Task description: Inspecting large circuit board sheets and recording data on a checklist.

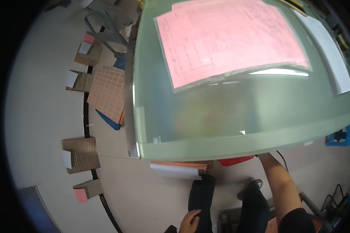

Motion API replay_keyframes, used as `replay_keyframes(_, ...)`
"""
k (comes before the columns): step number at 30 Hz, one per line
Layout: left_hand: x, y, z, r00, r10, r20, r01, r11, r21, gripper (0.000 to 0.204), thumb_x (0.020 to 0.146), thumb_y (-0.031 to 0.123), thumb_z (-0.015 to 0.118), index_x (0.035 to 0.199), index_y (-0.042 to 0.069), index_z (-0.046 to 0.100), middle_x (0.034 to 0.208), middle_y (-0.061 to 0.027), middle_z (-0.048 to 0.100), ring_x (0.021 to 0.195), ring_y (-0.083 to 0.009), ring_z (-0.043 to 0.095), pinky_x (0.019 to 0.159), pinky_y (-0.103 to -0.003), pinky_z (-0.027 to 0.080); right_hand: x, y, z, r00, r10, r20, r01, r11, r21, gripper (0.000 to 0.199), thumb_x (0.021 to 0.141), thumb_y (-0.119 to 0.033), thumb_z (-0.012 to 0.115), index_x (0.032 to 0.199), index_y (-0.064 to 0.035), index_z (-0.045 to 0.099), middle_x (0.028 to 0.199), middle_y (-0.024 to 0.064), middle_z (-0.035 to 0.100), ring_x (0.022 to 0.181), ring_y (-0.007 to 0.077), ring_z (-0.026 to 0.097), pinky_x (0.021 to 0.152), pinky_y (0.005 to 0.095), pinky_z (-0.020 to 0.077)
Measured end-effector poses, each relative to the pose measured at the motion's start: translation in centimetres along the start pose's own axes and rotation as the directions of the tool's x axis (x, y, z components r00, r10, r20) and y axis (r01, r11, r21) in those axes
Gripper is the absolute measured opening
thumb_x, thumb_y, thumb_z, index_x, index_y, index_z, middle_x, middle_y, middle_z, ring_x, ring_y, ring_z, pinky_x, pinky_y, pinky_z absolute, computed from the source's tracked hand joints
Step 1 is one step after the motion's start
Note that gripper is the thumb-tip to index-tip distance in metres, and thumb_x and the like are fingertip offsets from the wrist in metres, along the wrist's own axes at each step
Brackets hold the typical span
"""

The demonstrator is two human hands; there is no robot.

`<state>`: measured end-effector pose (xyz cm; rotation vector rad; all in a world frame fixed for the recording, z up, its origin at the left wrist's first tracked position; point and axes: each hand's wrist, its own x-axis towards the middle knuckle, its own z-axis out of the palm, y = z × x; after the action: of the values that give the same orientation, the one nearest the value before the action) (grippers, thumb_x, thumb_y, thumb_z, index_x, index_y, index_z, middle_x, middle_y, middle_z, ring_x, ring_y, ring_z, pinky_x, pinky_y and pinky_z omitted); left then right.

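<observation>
Resting on my left thigh at the bottom edge of the head view, my left hand is lying with its fingers loosely curled together and gripping nothing, just beside a small dark object that I cannot make out. On the other side, my right forearm is reaching up and forward until it is passing under the front edge of the frosted glass desk, so my right hand is sitting out of sight beneath the glass and I cannot tell whether it is spread or closed. Closest to where that arm is vanishing, a red object is poking out from under the desk edge, and just to its left a white roll with an orange-brown board on top is lying on the floor near my feet. On the desk, a pink printed sheet in a clear sleeve is covering the far part, with a white sheet lying to its right. Off to the left, on the floor, I am seeing a stack of salmon gridded panels and several brown perforated boards spread along a black cable. A blue crate is showing at the right, below the desk edge.
</observation>
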<state>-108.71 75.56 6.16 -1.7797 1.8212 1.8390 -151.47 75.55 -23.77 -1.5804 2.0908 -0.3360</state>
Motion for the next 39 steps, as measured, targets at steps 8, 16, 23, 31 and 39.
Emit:
replay_keyframes(8,2.6,-3.9,3.0,0.991,0.009,0.132,-0.113,0.565,0.817,0.046,0.074,0.025,0.068,0.118,0.017,0.057,0.137,-0.0064,0.040,0.131,-0.0353,0.026,0.097,-0.066,0.017,-0.6,-0.1,7.5,0.990,0.103,0.099,-0.119,0.978,0.170,0.030,0.084,-0.028,0.059,0.104,-0.0062,0.062,0.097,0.0130,0.065,0.089,0.0257,0.062,0.079,0.0373,0.0481)
replay_keyframes(16,10.2,-6.0,2.1,0.935,0.341,0.096,-0.298,0.610,0.734,0.031,0.078,0.024,0.062,0.109,0.020,0.061,0.108,0.0031,0.062,0.108,-0.0208,0.052,0.093,-0.042,0.036,-5.5,-4.3,10.6,0.959,0.180,0.220,-0.241,0.926,0.289,0.031,0.084,-0.029,0.059,0.105,-0.0062,0.062,0.097,0.0126,0.065,0.089,0.0260,0.062,0.080,0.0374,0.0478)
replay_keyframes(23,15.0,-4.7,2.7,0.894,0.448,0.028,-0.320,0.593,0.739,0.023,0.075,0.022,0.065,0.098,0.020,0.066,0.102,0.0026,0.064,0.107,-0.0203,0.054,0.093,-0.043,0.036,-8.8,-7.0,13.7,0.932,0.213,0.293,-0.310,0.888,0.340,0.032,0.084,-0.030,0.059,0.105,-0.0063,0.062,0.098,0.0122,0.066,0.089,0.0262,0.062,0.081,0.0374,0.0475)
replay_keyframes(31,16.9,-6.3,3.1,0.791,0.585,-0.178,-0.335,0.658,0.674,0.016,0.076,0.018,0.062,0.091,0.018,0.068,0.094,-0.0005,0.065,0.101,-0.0210,0.057,0.094,-0.046,0.037,-9.7,-10.3,17.2,0.914,0.177,0.365,-0.317,0.872,0.372,0.033,0.084,-0.031,0.059,0.106,-0.0063,0.062,0.098,0.0118,0.066,0.089,0.0265,0.062,0.081,0.0375,0.0471)
replay_keyframes(39,17.1,-6.7,4.4,0.718,0.674,-0.175,-0.434,0.630,0.643,0.016,0.078,0.017,0.058,0.090,0.019,0.068,0.095,0.0009,0.065,0.102,-0.0202,0.057,0.098,-0.045,0.035,-9.0,-12.6,17.7,0.925,0.119,0.360,-0.268,0.878,0.397,0.033,0.085,-0.031,0.059,0.107,-0.0063,0.062,0.098,0.0114,0.066,0.089,0.0267,0.061,0.082,0.0376,0.0468)
